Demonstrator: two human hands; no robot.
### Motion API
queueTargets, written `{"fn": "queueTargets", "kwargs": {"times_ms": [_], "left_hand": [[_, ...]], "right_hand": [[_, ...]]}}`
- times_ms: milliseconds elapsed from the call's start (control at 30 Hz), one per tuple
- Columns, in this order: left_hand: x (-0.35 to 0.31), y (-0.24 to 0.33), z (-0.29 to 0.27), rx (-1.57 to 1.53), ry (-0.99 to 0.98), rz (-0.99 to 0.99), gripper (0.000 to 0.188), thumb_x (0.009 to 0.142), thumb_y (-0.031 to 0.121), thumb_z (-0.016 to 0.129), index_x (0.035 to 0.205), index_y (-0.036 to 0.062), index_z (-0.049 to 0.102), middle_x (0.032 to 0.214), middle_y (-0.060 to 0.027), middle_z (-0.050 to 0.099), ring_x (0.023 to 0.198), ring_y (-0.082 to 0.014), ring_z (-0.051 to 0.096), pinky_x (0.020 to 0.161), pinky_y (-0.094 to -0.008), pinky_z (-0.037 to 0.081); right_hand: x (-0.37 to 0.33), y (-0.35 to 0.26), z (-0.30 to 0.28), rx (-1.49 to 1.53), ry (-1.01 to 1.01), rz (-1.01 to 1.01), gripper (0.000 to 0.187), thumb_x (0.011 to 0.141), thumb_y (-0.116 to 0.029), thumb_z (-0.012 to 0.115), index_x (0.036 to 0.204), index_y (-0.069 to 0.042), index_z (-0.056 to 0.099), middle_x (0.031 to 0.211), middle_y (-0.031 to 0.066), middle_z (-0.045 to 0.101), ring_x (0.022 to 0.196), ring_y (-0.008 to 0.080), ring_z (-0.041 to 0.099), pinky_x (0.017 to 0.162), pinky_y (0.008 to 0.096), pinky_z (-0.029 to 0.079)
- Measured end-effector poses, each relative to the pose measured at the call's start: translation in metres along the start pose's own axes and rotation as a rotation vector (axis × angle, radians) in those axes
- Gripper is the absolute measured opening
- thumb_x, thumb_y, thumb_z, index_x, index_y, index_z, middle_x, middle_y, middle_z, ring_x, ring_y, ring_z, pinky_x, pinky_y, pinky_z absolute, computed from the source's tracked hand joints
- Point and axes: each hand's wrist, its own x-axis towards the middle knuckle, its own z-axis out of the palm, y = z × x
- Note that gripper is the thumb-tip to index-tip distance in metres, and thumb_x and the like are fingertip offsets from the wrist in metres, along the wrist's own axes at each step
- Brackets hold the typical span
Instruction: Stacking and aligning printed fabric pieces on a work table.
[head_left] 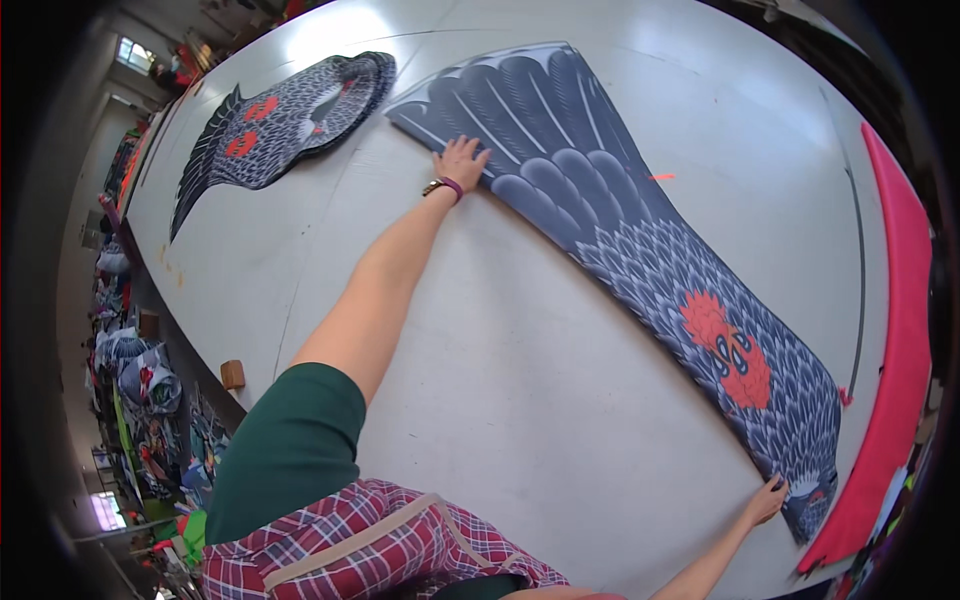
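Observation:
A long stack of cut fabric pieces (pixel 625 225), printed in dark grey with feathers and a red patch, lies slantwise across the table. Its wide end is at the far side and its narrow end at the near right. My left hand (pixel 461 166), fingers spread, rests on the left edge near the wide end. At the narrow end, my right hand (pixel 767 500) has its fingers closed together at the edge of the stack; part of its grip is hidden. Another pile of feather-printed fabric pieces (pixel 290 120), with red patches and a dark pointed fringe, lies at the far left.
The pale table (pixel 480 370) spreads under everything. A long red fabric roll or fold (pixel 900 350) runs along the right edge, beside a thin dark strip (pixel 860 270). A small wooden block (pixel 232 375) sits at the left edge. Bundled fabrics (pixel 148 375) are beyond it.

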Motion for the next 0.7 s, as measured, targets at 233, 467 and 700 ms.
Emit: {"fn": "queueTargets", "kwargs": {"times_ms": [233, 467, 700], "left_hand": [[-0.136, -0.132, -0.121, -0.175, 0.056, 0.098, 0.058, 0.092, 0.045, 0.057, 0.139, 0.0127, 0.046, 0.148, -0.0181, 0.04, 0.137, -0.0344, 0.036, 0.112, -0.0494, 0.03], [-0.372, -0.457, -0.287, -0.06, 0.003, -0.12, 0.051, 0.09, 0.036, 0.063, 0.129, 0.0055, 0.055, 0.134, -0.0191, 0.054, 0.126, -0.0335, 0.049, 0.107, -0.0405, 0.04], [-0.414, -0.716, -0.346, -0.094, 0.065, -0.288, 0.052, 0.086, 0.034, 0.067, 0.128, 0.0054, 0.056, 0.128, -0.018, 0.058, 0.12, -0.0335, 0.054, 0.103, -0.0409, 0.044]], "right_hand": [[-0.139, 0.007, -0.048, 0.226, 0.135, -0.088, 0.054, 0.097, -0.045, 0.051, 0.131, -0.004, 0.055, 0.126, 0.0221, 0.059, 0.111, 0.0398, 0.058, 0.093, 0.0434, 0.045], [-0.422, -0.1, -0.156, 0.427, -0.188, -0.154, 0.041, 0.095, -0.026, 0.058, 0.126, 0.001, 0.055, 0.125, 0.0224, 0.06, 0.111, 0.038, 0.058, 0.093, 0.0431, 0.047], [-0.638, -0.239, -0.235, 0.556, -0.26, -0.3, 0.039, 0.093, -0.019, 0.061, 0.124, 0.003, 0.055, 0.121, 0.022, 0.062, 0.106, 0.0371, 0.061, 0.09, 0.0434, 0.047]]}}
